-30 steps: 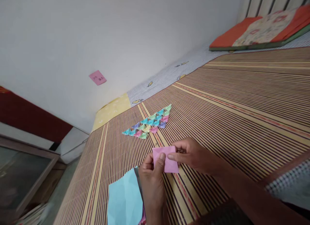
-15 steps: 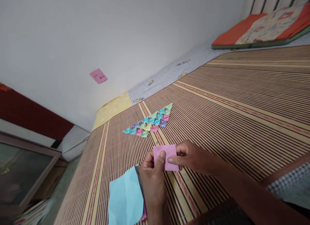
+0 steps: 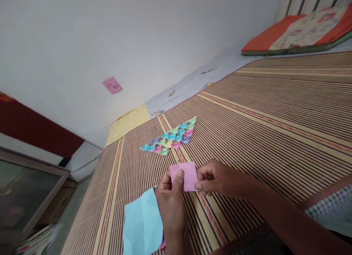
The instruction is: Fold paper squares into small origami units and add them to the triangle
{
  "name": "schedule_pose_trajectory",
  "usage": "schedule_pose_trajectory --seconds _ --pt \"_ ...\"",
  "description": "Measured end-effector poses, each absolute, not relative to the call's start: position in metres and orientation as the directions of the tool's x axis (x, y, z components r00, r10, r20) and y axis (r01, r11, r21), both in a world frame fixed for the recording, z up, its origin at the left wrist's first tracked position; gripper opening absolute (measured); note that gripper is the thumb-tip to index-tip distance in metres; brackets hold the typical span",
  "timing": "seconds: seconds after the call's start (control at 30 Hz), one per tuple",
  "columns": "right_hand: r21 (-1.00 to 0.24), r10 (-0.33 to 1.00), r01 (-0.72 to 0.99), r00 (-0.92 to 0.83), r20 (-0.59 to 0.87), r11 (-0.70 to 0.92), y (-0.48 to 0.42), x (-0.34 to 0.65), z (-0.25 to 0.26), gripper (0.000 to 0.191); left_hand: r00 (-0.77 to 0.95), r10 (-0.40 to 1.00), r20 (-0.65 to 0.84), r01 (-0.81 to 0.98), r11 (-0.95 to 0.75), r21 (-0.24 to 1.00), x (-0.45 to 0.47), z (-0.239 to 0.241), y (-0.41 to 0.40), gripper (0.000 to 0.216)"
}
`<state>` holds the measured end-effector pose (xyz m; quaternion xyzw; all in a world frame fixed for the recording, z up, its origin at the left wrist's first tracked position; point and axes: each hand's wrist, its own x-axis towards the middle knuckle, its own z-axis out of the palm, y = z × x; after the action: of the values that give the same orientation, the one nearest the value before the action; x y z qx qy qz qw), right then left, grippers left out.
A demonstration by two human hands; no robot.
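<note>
Above the near striped mat (image 3: 275, 119), the left hand (image 3: 172, 200) and right hand (image 3: 217, 180) each pinched a side of the pink paper square (image 3: 184, 175), seemingly light, limp and crease-prone, best gripped at its edges.

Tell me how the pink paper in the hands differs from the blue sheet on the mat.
The pink paper is pinched between the left hand and right hand; the blue sheet lies on the mat. The pink paper looks smaller than the blue sheet. The blue sheet shows creases; the pink paper looks smooth. Both are plain pastel paper.
</note>
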<state>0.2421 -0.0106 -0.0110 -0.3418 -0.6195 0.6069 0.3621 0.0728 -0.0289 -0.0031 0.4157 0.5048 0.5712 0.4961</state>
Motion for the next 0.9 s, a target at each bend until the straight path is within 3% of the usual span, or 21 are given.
schedule_pose_trajectory --seconds 0.2,0.33,0.53,0.73,0.9 --pt "-0.993 0.845 -0.007 -0.526 0.102 0.115 -0.010 0.245 -0.009 0.016 -0.178 0.983 -0.035 -0.188 0.001 0.982 0.074 -0.002 -0.029 0.025" --pt "-0.996 0.822 0.016 -0.565 0.066 0.091 -0.011 0.247 -0.004 0.012 -0.169 0.985 -0.031 -0.162 0.004 0.987 0.074 -0.001 -0.029 0.024" --pt "-0.988 0.920 0.029 -0.370 0.129 0.150 -0.012 0.242 0.003 0.019 -0.078 0.997 0.001 -0.075 -0.007 0.997 0.075 0.002 -0.030 0.023" --pt "-0.981 0.872 0.074 -0.474 0.124 0.180 -0.012 0.247 0.002 0.028 -0.019 1.000 -0.018 -0.036 0.018 0.999 0.074 0.007 -0.032 0.024" --pt "-0.975 0.917 0.028 -0.345 0.198 0.221 -0.010 0.256 0.006 0.025 0.112 0.993 -0.040 0.009 0.039 0.999 0.077 0.015 -0.034 0.026"
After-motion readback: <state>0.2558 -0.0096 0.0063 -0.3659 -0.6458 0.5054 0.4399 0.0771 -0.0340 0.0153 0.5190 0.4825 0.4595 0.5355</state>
